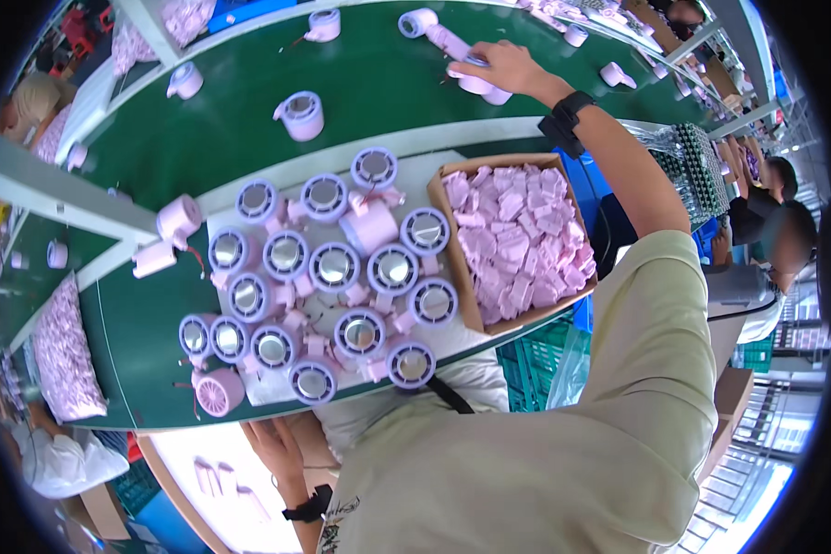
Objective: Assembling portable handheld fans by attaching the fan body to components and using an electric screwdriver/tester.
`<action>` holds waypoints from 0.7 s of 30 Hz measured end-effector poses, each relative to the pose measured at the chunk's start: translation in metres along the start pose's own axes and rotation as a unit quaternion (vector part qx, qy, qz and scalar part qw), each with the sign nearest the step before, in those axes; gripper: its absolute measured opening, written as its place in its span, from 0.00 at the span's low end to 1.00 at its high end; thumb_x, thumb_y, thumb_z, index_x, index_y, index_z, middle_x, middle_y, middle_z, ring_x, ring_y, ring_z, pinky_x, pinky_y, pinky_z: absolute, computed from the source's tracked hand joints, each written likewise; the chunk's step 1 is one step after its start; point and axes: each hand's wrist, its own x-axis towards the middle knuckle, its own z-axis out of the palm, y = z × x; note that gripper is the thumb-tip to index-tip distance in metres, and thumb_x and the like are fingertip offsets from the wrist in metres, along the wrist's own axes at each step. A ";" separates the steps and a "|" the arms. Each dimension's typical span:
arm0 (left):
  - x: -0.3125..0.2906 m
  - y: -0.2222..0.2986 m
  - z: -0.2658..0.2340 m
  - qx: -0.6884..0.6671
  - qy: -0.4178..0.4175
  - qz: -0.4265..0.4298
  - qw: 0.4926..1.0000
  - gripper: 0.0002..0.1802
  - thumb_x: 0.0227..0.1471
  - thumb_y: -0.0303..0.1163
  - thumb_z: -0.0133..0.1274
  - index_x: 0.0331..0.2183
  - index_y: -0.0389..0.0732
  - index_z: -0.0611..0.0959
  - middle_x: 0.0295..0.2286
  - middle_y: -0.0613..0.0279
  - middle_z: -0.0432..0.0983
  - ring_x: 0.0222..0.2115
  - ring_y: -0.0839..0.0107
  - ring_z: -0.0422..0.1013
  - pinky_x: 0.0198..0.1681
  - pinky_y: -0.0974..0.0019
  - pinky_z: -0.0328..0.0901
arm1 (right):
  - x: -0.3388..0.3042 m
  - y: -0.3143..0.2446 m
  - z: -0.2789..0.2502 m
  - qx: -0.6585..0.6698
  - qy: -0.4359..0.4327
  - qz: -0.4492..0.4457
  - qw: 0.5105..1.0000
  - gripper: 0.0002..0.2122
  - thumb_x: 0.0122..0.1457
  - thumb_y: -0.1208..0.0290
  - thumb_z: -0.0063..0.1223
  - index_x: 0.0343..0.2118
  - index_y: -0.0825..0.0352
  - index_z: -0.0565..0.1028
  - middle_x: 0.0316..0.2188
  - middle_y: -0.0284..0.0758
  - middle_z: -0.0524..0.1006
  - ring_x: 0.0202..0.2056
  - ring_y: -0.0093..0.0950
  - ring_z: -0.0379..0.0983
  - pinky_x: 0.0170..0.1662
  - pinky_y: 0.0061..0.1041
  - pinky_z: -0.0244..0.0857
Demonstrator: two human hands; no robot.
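Closest to the camera, a pale shirt (526,471) is filling the lower part of the head view, and from its sleeve the right forearm (632,166) is being held out past a cardboard box (457,254). At the far green belt (222,120), a pink fan (474,86) is being touched by the curled fingers of the right hand (510,67); whether it is being firmly gripped cannot be told. Another fan is lying close beside it. Below the table edge, the left hand (275,445) is being held near a bright white panel (226,489); its fingertips are being partly hidden, so its grip cannot be told.

Many fans with silver discs are being crowded together on a white mat (457,343), and the box just to their right is being filled by pink plastic pieces (522,240). On the left, the way is being crossed by a white metal post (65,191), with a bag of pink parts (67,355) lying beyond.

Between mat and belt, a pale rail (342,146) is running as a low border. Open green surface is being left between the spaced fans on the belt, and along the table's left side (143,360).
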 end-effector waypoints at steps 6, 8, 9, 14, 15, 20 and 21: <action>-0.010 -0.018 -0.002 0.054 -0.031 0.030 0.998 0.14 0.58 0.27 0.48 0.45 0.30 0.73 0.40 0.41 0.70 0.41 0.43 0.66 0.46 0.51 0.61 | -0.023 0.043 0.033 -0.012 0.052 -0.006 0.999 0.41 0.46 0.26 0.44 0.47 0.63 0.76 0.48 0.48 0.73 0.58 0.46 0.62 0.60 0.41 0.53; -0.007 -0.015 -0.001 0.068 -0.033 0.045 0.996 0.12 0.58 0.27 0.47 0.43 0.31 0.74 0.38 0.43 0.71 0.39 0.45 0.66 0.45 0.51 0.61 | -0.020 0.052 0.030 -0.036 -0.005 0.012 0.999 0.39 0.47 0.28 0.47 0.45 0.64 0.77 0.52 0.49 0.69 0.58 0.44 0.59 0.58 0.37 0.55; -0.004 -0.014 -0.001 0.082 -0.028 0.058 0.995 0.12 0.58 0.27 0.47 0.42 0.31 0.74 0.38 0.44 0.71 0.39 0.45 0.66 0.44 0.51 0.61 | -0.018 0.057 0.029 -0.049 -0.033 0.023 0.998 0.38 0.47 0.29 0.48 0.44 0.65 0.77 0.53 0.50 0.67 0.59 0.42 0.58 0.58 0.35 0.57; -0.010 -0.013 -0.007 0.127 -0.043 0.091 0.987 0.11 0.57 0.27 0.48 0.41 0.32 0.76 0.36 0.45 0.72 0.38 0.45 0.66 0.44 0.52 0.61 | -0.024 0.050 0.007 -0.112 -0.103 0.014 0.988 0.39 0.46 0.28 0.49 0.41 0.67 0.78 0.51 0.50 0.70 0.57 0.41 0.62 0.56 0.36 0.59; -0.008 -0.012 -0.007 0.136 -0.051 0.102 0.984 0.10 0.57 0.27 0.48 0.40 0.32 0.76 0.36 0.46 0.72 0.38 0.45 0.66 0.44 0.52 0.61 | -0.024 0.047 -0.002 -0.117 -0.113 0.027 0.986 0.39 0.45 0.28 0.50 0.41 0.68 0.78 0.50 0.49 0.70 0.55 0.40 0.64 0.55 0.35 0.61; -0.005 -0.014 -0.016 0.108 -0.100 0.081 0.986 0.10 0.56 0.25 0.48 0.39 0.31 0.77 0.36 0.45 0.73 0.40 0.45 0.67 0.46 0.51 0.61 | -0.026 0.073 -0.025 -0.048 -0.029 0.096 0.994 0.40 0.41 0.32 0.58 0.42 0.71 0.77 0.48 0.45 0.73 0.45 0.37 0.73 0.51 0.31 0.64; -0.005 -0.014 -0.018 0.118 -0.098 0.091 0.984 0.10 0.56 0.25 0.48 0.39 0.31 0.77 0.36 0.45 0.74 0.41 0.45 0.67 0.47 0.52 0.61 | -0.028 0.039 -0.050 -0.010 0.008 0.144 0.990 0.37 0.40 0.32 0.59 0.34 0.71 0.78 0.33 0.42 0.76 0.34 0.33 0.75 0.39 0.29 0.68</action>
